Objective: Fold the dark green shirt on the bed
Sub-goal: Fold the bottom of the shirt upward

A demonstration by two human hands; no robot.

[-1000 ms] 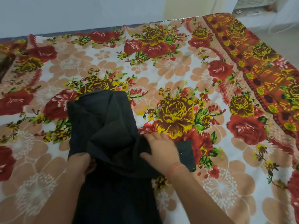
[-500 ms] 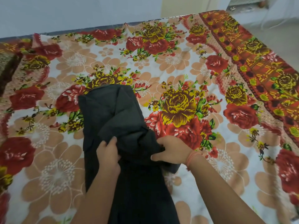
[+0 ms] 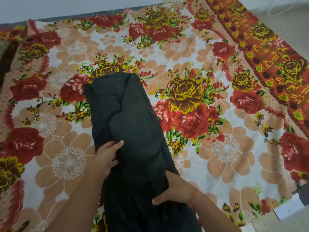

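The dark green shirt [image 3: 132,124] lies as a long narrow strip down the middle of the bed [image 3: 225,148], its sides folded inward, its near end running off the bottom of the view. My left hand [image 3: 107,154] rests flat on the shirt's left edge, fingers pointing right across the cloth. My right hand [image 3: 177,190] grips the shirt's right edge lower down, thumb over the fabric and fingers tucked beneath it.
A floral bedsheet with red and yellow roses covers the bed, with an orange patterned border [image 3: 267,47] along the right side. A white wall [image 3: 66,7] runs behind the far edge. Pale floor [image 3: 292,17] shows at the right. A dark object [image 3: 5,64] sits at the left edge.
The shirt's right side has been folded over toward the middle, leaving it narrower. My right hand slid nearer along the right edge. My left hand shifted onto the left edge.
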